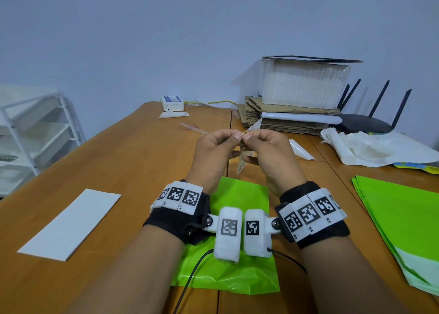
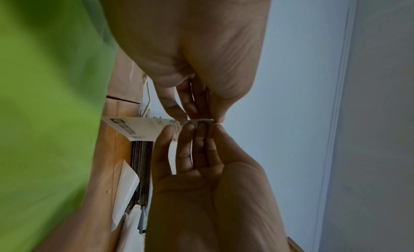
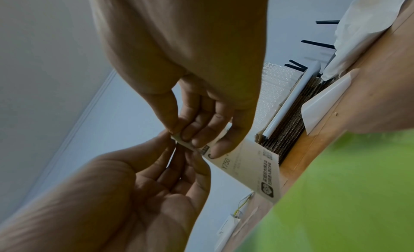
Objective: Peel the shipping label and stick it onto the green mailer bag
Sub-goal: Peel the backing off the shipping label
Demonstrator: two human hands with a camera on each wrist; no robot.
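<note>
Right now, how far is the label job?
Done: the green mailer bag lies flat on the table. In hand: left hand and right hand pinch one corner of the shipping label, starting the peel. Left: finish peeling, then stick it on the bag.

At frame centre, both hands pinch one corner of the label (image 2: 139,130), the left hand (image 2: 210,194) from below, the right hand (image 2: 201,48) from above. Blurred green bag (image 2: 44,114) fills the left.
</note>
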